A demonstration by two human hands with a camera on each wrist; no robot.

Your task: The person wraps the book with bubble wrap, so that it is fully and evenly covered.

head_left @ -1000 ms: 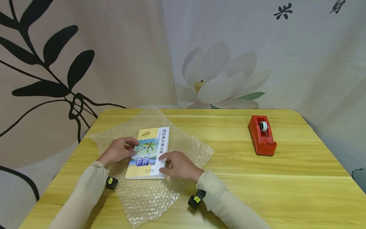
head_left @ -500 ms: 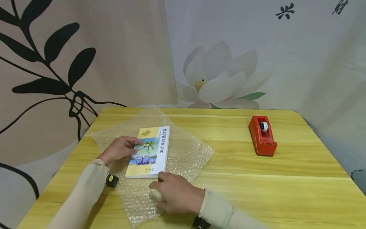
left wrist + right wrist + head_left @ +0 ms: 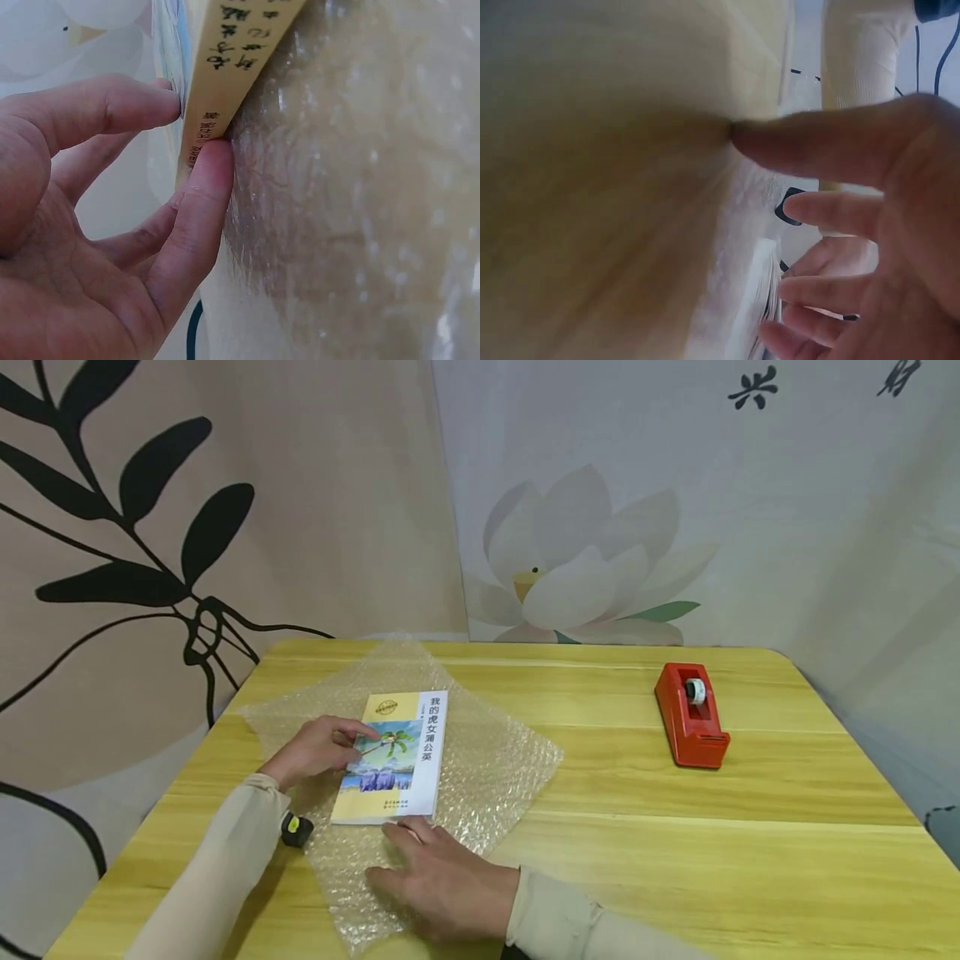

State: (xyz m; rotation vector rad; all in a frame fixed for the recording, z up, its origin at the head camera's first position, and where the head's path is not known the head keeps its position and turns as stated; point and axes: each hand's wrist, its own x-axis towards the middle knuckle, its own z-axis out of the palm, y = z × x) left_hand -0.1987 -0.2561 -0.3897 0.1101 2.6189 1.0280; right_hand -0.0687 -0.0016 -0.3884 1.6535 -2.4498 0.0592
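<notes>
Book (image 3: 386,752) is lying face up on a bubble wrap sheet (image 3: 498,760), left part of the table (image 3: 757,860). Left hand (image 3: 315,750) is resting fingertips on its cover and against the spine (image 3: 221,82), fingers loosely bent, not wrapping round it; it's hiding a bit of the cover picture (image 3: 390,772). Right hand (image 3: 450,881) is hovering or resting over the sheet by the book's near edge, can't tell which; fingers are spreading loosely, released. Small print on the cover is blurring out. Right wrist device (image 3: 514,952) is getting cut off at bottom; left wrist device (image 3: 297,831) is showing. Tabletop is showing yellowish wood grain; red tape dispenser (image 3: 693,727) is standing far right. Behind, curtains (image 3: 825,510) are carrying a dark plant print (image 3: 165,468) and pale flower (image 3: 585,585).
</notes>
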